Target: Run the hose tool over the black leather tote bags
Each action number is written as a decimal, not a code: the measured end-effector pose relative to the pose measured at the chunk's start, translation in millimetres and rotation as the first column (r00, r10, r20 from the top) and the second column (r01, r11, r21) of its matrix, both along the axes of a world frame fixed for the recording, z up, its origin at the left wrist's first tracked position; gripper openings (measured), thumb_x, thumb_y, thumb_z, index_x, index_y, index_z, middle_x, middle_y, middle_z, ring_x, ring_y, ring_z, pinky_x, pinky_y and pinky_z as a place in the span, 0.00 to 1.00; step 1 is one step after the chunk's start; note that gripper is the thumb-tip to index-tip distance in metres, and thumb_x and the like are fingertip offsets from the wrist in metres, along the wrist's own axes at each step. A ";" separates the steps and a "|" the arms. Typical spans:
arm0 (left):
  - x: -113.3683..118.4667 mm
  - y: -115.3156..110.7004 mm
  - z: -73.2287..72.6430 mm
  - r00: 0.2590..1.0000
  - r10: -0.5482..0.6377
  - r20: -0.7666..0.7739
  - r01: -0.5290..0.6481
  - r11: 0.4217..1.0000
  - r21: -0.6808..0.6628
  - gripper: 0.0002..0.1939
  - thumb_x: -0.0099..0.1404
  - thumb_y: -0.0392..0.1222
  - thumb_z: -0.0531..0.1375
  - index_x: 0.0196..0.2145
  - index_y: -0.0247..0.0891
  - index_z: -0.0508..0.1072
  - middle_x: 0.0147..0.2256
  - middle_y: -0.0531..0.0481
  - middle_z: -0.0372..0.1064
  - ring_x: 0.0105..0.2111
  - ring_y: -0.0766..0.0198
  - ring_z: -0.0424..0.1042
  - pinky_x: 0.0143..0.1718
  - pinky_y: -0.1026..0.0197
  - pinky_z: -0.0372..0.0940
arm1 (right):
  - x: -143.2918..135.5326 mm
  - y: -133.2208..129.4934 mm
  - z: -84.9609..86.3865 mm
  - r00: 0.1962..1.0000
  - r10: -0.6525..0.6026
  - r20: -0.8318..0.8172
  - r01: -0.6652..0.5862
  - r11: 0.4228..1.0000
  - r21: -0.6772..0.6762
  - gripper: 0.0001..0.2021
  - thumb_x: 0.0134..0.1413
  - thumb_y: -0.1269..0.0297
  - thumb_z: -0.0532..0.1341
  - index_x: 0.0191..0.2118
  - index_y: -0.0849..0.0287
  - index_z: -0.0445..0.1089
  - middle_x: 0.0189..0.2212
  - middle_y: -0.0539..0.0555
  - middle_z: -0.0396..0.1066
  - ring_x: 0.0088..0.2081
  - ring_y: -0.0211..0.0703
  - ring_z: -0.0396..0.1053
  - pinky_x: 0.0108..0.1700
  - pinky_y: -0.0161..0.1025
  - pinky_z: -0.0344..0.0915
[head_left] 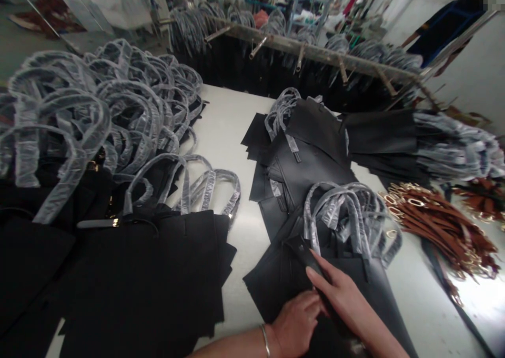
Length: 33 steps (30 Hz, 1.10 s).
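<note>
My right hand [340, 294] grips a wide black strap [300, 248], thumb on top, its far end pointing up and left. My left hand [296, 318], a bracelet on its wrist, is closed with its fingertips at the strap's edge, just below the right hand. What those fingers pinch is partly hidden. Both hands are over a black bag panel [272, 279] lying on the table. Right behind them stand handles wrapped in clear plastic [335, 200], attached to black panels.
A large heap of plastic-wrapped handles [130, 105] and stacked black panels [158, 279] covers the left of the white table [244, 231]. At right lie brown straps with gold rings [442, 221] and more black bag pieces [379, 131]. Behind runs a rack with metal pegs [300, 52]; a person [445, 29] stands far right.
</note>
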<state>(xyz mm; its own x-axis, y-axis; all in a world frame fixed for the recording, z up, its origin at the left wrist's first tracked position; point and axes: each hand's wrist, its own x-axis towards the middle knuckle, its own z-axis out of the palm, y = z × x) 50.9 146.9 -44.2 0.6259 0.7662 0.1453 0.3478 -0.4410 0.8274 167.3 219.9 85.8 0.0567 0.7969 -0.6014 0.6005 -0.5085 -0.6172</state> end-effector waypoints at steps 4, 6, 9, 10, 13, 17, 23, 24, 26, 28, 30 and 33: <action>-36.9 54.9 6.1 0.958 0.285 -0.001 -0.284 0.954 -0.097 0.14 0.68 0.33 0.50 0.49 0.40 0.69 0.46 0.46 0.66 0.47 0.61 0.67 0.49 0.58 0.66 | 24.9 -37.5 2.9 0.988 -0.136 -0.073 0.126 0.984 -0.128 0.37 0.53 0.45 0.55 0.66 0.57 0.53 0.18 0.46 0.65 0.16 0.40 0.67 0.19 0.35 0.63; -54.6 94.1 4.6 0.963 0.269 -0.023 -0.270 0.962 -0.043 0.13 0.69 0.34 0.51 0.47 0.41 0.70 0.43 0.46 0.66 0.44 0.61 0.68 0.47 0.58 0.66 | 28.8 -51.6 -0.2 0.982 -0.167 -0.093 0.152 0.976 -0.156 0.38 0.52 0.45 0.56 0.66 0.56 0.52 0.19 0.45 0.64 0.17 0.40 0.67 0.19 0.34 0.63; -68.2 149.2 2.8 0.991 -0.032 -0.128 0.031 0.999 -0.004 0.10 0.68 0.39 0.55 0.45 0.43 0.73 0.41 0.49 0.67 0.42 0.62 0.68 0.45 0.61 0.64 | 26.2 -63.4 -7.3 0.977 -0.161 -0.137 0.138 0.978 -0.159 0.36 0.54 0.47 0.56 0.66 0.55 0.53 0.18 0.44 0.64 0.17 0.39 0.66 0.19 0.33 0.63; -69.2 163.7 3.1 0.978 -0.141 -0.156 0.139 0.990 -0.024 0.09 0.68 0.41 0.57 0.44 0.44 0.73 0.41 0.51 0.68 0.42 0.62 0.69 0.44 0.63 0.63 | 24.3 -64.9 -9.4 0.977 -0.152 -0.152 0.128 0.980 -0.152 0.35 0.55 0.48 0.55 0.66 0.55 0.53 0.18 0.44 0.64 0.17 0.38 0.66 0.19 0.33 0.63; -66.6 191.9 5.3 0.926 -0.342 -0.163 0.325 0.938 -0.121 0.06 0.65 0.45 0.60 0.38 0.45 0.75 0.38 0.53 0.68 0.40 0.63 0.70 0.41 0.66 0.61 | 18.9 -63.9 -13.5 0.976 -0.131 -0.175 0.109 0.986 -0.130 0.31 0.58 0.51 0.55 0.65 0.54 0.55 0.18 0.44 0.64 0.17 0.37 0.66 0.20 0.32 0.62; -61.7 201.8 5.5 0.912 -0.386 -0.135 0.360 0.914 -0.186 0.09 0.63 0.49 0.61 0.29 0.43 0.74 0.34 0.55 0.68 0.36 0.65 0.69 0.39 0.68 0.60 | 14.7 -55.1 -18.2 0.977 -0.124 -0.174 0.108 0.989 -0.101 0.30 0.58 0.53 0.55 0.65 0.57 0.56 0.19 0.45 0.66 0.17 0.38 0.67 0.20 0.32 0.63; -57.9 197.3 -4.9 0.979 -0.184 -0.086 0.150 0.942 -0.300 0.14 0.65 0.51 0.57 0.29 0.38 0.71 0.30 0.52 0.66 0.30 0.66 0.69 0.35 0.66 0.63 | 13.5 -49.3 -30.7 0.972 -0.145 -0.185 0.136 0.989 -0.059 0.29 0.59 0.54 0.55 0.64 0.56 0.58 0.19 0.46 0.67 0.16 0.36 0.67 0.19 0.30 0.62; -57.2 195.9 -7.4 0.989 -0.126 -0.080 0.093 0.940 -0.327 0.16 0.68 0.51 0.53 0.31 0.37 0.70 0.30 0.52 0.65 0.28 0.67 0.69 0.33 0.66 0.64 | 13.7 -49.2 -31.1 0.969 -0.155 -0.191 0.146 0.987 -0.063 0.29 0.59 0.54 0.55 0.64 0.56 0.58 0.19 0.45 0.67 0.15 0.35 0.66 0.18 0.30 0.62; -56.5 192.3 -11.4 0.997 -0.019 -0.075 -0.011 0.926 -0.376 0.20 0.72 0.50 0.44 0.37 0.36 0.69 0.28 0.51 0.65 0.26 0.67 0.69 0.30 0.66 0.64 | 14.3 -48.8 -29.7 0.964 -0.173 -0.201 0.160 0.984 -0.080 0.29 0.59 0.54 0.55 0.64 0.56 0.57 0.19 0.45 0.66 0.15 0.35 0.66 0.17 0.30 0.61; -57.3 187.6 -12.6 0.996 0.042 -0.072 -0.068 0.910 -0.410 0.19 0.71 0.49 0.44 0.40 0.35 0.68 0.28 0.52 0.65 0.25 0.67 0.69 0.29 0.66 0.64 | 15.0 -48.1 -27.0 0.960 -0.186 -0.210 0.168 0.981 -0.100 0.29 0.59 0.55 0.55 0.64 0.57 0.57 0.19 0.45 0.65 0.14 0.34 0.65 0.16 0.29 0.60; -59.0 182.0 -9.9 0.996 0.047 -0.070 -0.072 0.906 -0.417 0.13 0.66 0.48 0.55 0.39 0.35 0.70 0.29 0.52 0.65 0.25 0.68 0.68 0.29 0.66 0.63 | 15.3 -46.7 -25.2 0.957 -0.194 -0.217 0.173 0.978 -0.112 0.30 0.58 0.55 0.55 0.64 0.58 0.57 0.19 0.45 0.64 0.14 0.34 0.65 0.15 0.29 0.60; -60.2 174.1 -1.1 0.996 0.047 -0.079 -0.076 0.910 -0.408 0.07 0.54 0.38 0.64 0.33 0.37 0.75 0.32 0.53 0.66 0.28 0.67 0.67 0.33 0.65 0.62 | 12.5 -42.8 -26.2 0.958 -0.186 -0.219 0.168 0.981 -0.097 0.29 0.58 0.55 0.55 0.64 0.58 0.57 0.19 0.45 0.65 0.14 0.35 0.65 0.15 0.30 0.60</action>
<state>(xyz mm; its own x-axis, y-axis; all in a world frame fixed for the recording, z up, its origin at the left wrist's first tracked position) -9.3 321.1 -45.3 0.5730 0.7865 -0.2304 0.4233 -0.0433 0.9049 179.8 177.1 59.6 0.0476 0.7373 -0.6739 0.3458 -0.6451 -0.6814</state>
